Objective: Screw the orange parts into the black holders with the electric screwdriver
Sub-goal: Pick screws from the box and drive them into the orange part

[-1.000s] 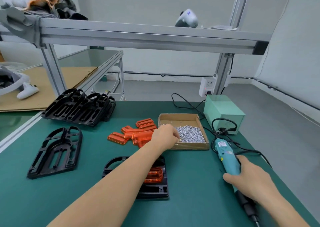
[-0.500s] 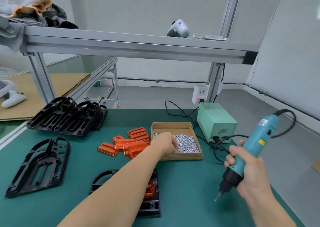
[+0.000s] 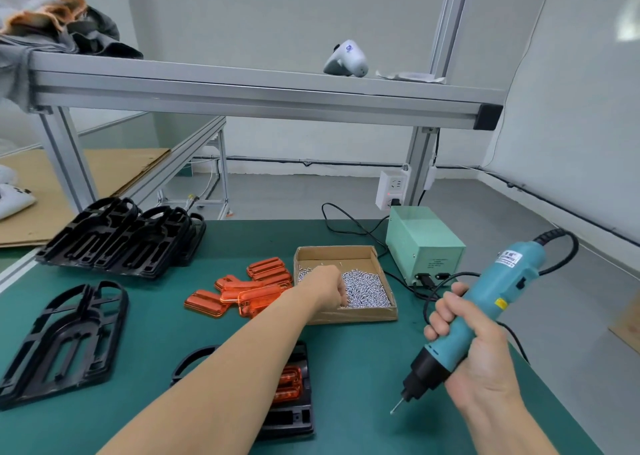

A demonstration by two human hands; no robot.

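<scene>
We held the electric screwdriver (image 3: 485, 316) in our right hand (image 3: 474, 357), fingers (image 3: 441, 312) wrapped tightly round its teal barrel, so that the tool tilted with its black nose and bit pointing down and to the left, above the green desk (image 3: 363, 368) and clear of it. Its cable looped from the top end back toward the pale green power box (image 3: 424, 243) at the far right of the desk. A white label near the top of the screwdriver and a small yellow sticker lower on the barrel carried print too small for us to read, as did the lettering on the face of the power box. Our left hand (image 3: 329, 286) reached into the cardboard box (image 3: 346, 312), its fingers curled down among the loose silver screws (image 3: 367, 290); whether they pinched a screw we could not tell, for the back of the hand hid them. Under our left forearm, near us, lay a black holder (image 3: 294, 416) with an orange part (image 3: 289, 385) seated in it. More orange parts (image 3: 242, 291) sat piled just left of the cardboard box. A single black holder (image 3: 65, 343) lay flat at the near left, and a stack of black holders (image 3: 121, 239) stood farther back on the left.
</scene>
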